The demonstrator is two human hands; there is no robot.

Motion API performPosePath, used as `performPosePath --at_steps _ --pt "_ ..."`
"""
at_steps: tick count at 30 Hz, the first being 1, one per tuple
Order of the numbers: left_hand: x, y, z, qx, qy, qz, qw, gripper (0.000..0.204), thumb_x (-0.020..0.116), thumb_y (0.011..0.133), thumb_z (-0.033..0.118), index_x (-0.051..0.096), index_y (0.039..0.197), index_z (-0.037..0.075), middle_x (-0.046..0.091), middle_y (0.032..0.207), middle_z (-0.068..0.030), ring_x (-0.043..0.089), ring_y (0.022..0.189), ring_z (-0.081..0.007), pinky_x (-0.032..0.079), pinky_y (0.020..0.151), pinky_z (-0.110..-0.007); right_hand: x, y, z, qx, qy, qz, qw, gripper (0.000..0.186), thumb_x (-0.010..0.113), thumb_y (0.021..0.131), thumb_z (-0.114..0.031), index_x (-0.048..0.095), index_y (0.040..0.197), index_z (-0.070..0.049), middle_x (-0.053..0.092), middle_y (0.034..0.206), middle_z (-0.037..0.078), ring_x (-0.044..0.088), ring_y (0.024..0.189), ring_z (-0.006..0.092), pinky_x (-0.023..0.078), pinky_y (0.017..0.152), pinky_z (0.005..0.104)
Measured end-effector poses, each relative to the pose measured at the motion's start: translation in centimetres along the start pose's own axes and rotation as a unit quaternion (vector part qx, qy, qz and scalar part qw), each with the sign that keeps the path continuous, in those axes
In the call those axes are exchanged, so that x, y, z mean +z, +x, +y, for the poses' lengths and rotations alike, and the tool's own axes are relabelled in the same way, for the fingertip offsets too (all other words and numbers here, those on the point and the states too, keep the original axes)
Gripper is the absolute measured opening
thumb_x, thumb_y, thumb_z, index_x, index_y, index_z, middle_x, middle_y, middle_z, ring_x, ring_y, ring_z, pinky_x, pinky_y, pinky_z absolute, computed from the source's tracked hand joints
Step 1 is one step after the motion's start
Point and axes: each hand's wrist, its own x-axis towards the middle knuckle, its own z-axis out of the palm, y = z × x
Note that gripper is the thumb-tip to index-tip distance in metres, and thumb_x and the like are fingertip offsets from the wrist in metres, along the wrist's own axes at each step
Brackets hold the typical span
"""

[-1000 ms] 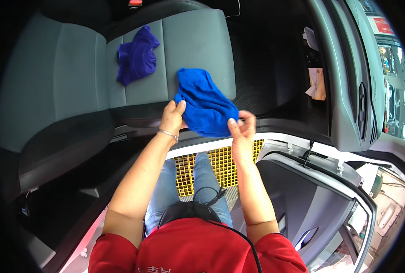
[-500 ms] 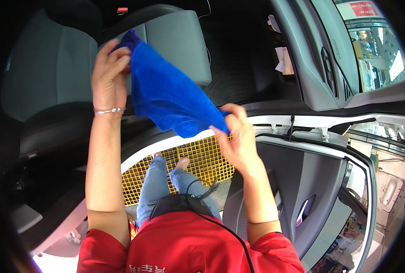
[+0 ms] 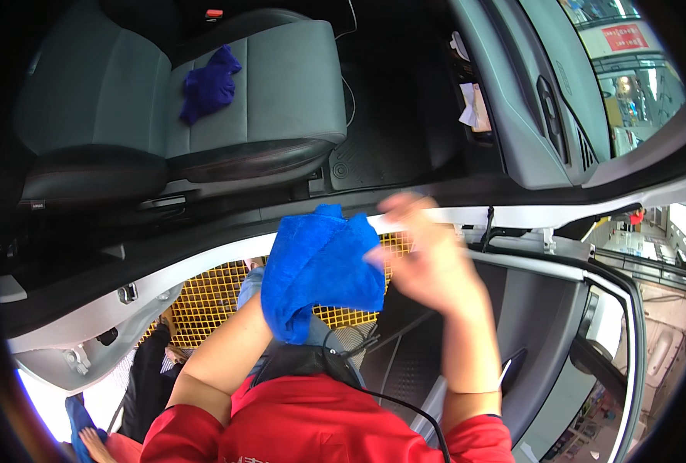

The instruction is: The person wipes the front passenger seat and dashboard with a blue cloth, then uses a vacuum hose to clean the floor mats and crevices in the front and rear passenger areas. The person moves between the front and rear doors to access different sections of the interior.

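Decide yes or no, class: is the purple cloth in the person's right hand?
No, the purple cloth lies on the grey seat cushion, apart from the right hand.

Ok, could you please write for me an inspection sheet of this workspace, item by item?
Surface: grey car seat, with darker sides.
Job's things: blue cloth, covering the left hand; purple cloth, crumpled on the seat.
Clutter: papers near the dashboard.
Hands: left hand hidden by the blue cloth, grip unclear; right hand open, blurred, at the cloth's right edge, contact unclear.
Cables: thin white cord by the seat's front edge; black cord over the red shirt.
Surroundings: open car door; yellow grating; another person's hand, lower left.
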Motion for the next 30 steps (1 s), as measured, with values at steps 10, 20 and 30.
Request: performPosePath --at_steps 10,20,30 --pt "2.3 10.0 -5.6 0.067 0.287 -0.015 0.955 0.008 0.067 0.072 0.008 0.059 0.071 0.011 0.056 0.069 -0.0118 0.062 0.073 -0.0303 0.044 0.063 -0.041 -30.0 12.8 21.1 0.078 -0.468 0.282 0.834 0.064 0.061 0.095 -0.055 0.052 0.139 -0.009 0.045 0.146 0.020 0.043 0.137 0.0356 0.038 0.112 0.0458" --pt "4.2 32.4 -15.0 0.138 0.338 0.024 0.931 0.031 0.069 0.072 0.013 0.043 0.055 0.016 0.042 0.060 -0.0074 0.051 0.057 -0.0226 0.035 0.053 -0.035 -38.8 23.5 31.3 0.168 -0.345 0.184 0.905 0.070 0.054 0.099 -0.046 0.032 0.157 -0.012 0.035 0.159 0.017 0.029 0.148 0.0259 0.021 0.121 0.0360" --pt "-2.3 64.2 -15.5 0.026 0.310 0.448 0.838 0.011 0.061 0.086 0.009 0.063 0.075 0.010 0.058 0.073 -0.0087 0.060 0.074 -0.0240 0.045 0.064 -0.036 -39.6 26.0 31.7 0.140 -0.334 0.209 0.909 0.063 0.058 0.097 -0.032 0.040 0.151 -0.003 0.039 0.155 0.016 0.030 0.148 0.0262 0.019 0.121 0.0387"
